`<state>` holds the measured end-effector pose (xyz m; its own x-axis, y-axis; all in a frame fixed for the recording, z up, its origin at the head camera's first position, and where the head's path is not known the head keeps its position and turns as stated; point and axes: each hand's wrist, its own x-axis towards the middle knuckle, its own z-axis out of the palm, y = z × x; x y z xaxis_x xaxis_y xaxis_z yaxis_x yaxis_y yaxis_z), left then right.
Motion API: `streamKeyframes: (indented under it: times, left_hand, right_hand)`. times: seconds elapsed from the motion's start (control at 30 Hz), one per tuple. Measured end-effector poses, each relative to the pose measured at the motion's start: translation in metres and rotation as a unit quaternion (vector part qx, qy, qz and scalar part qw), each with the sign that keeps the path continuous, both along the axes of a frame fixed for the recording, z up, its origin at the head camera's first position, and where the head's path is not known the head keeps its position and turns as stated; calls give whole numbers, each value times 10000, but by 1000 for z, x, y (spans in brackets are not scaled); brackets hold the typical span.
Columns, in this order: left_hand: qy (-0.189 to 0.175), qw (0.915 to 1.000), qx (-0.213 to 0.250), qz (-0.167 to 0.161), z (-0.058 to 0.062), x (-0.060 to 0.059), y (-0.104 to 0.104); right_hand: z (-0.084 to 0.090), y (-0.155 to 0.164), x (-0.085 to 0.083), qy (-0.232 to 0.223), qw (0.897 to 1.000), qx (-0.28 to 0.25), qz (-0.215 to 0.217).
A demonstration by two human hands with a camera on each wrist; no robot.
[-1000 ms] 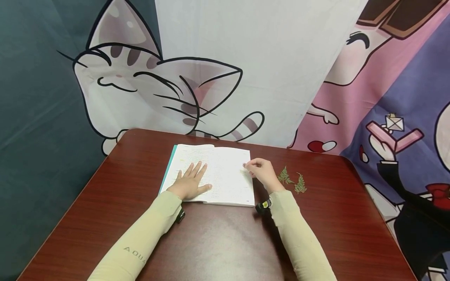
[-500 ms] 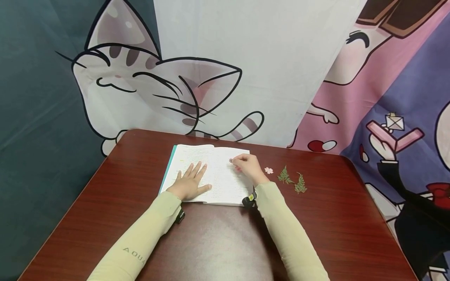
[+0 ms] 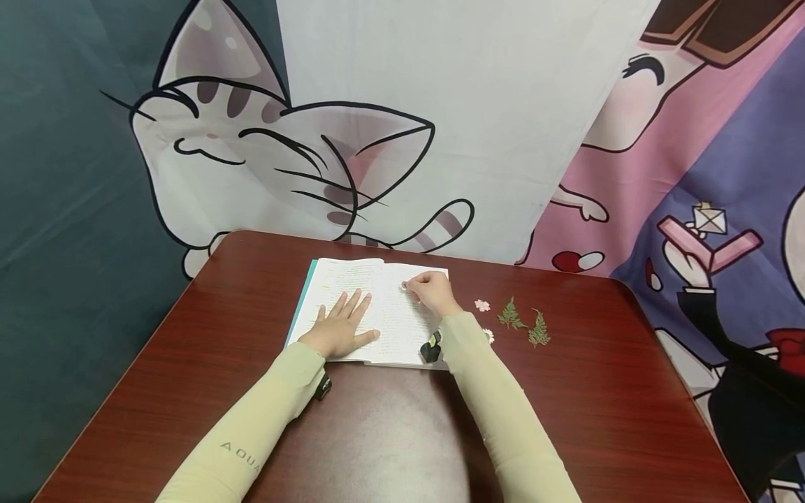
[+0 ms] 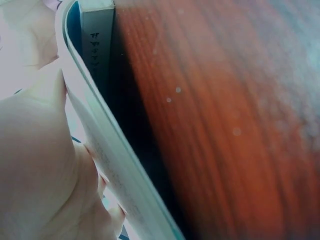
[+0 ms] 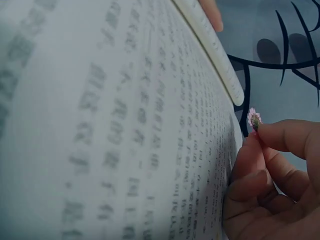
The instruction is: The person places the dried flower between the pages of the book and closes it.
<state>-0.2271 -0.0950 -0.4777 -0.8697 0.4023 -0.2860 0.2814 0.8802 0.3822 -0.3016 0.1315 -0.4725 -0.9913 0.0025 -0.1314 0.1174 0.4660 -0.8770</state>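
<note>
An open book with printed pages and a teal cover edge lies on the table. My left hand rests flat on its left page, fingers spread; in the left wrist view the hand lies along the page edge. Over the right page, my right hand pinches a small pink flower between thumb and index finger. The right wrist view shows that hand close beside the printed page, with the flower's petals sticking out past the fingertips.
Right of the book, a pale pink flower and a white daisy-like flower, partly behind the right sleeve, lie on the reddish-brown table. Two green fern sprigs, one nearer and one farther right, lie beyond. A cartoon cloth backdrop hangs behind.
My right hand has moved left from the book's right edge to over the right page, carrying the flower. The pale pink flower and the white flower have come into sight. My left hand stays put.
</note>
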Motion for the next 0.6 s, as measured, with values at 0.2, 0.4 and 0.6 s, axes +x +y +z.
streamKeyframes:
  times: [0.2, 0.4, 0.6]
  left_hand:
    - [0, 10000, 43, 42, -10, -5, -1]
    - [31, 9999, -108, 32, -14, -7, -1]
    - [-52, 9999, -136, 25, -11, -6, 0]
  right_hand:
    - [-3, -3, -5, 81, 9988, 482, -45]
    - [-1, -6, -5, -16, 9965, 831, 26]
    - [-3, -6, -6, 156, 9938, 1096, 106]
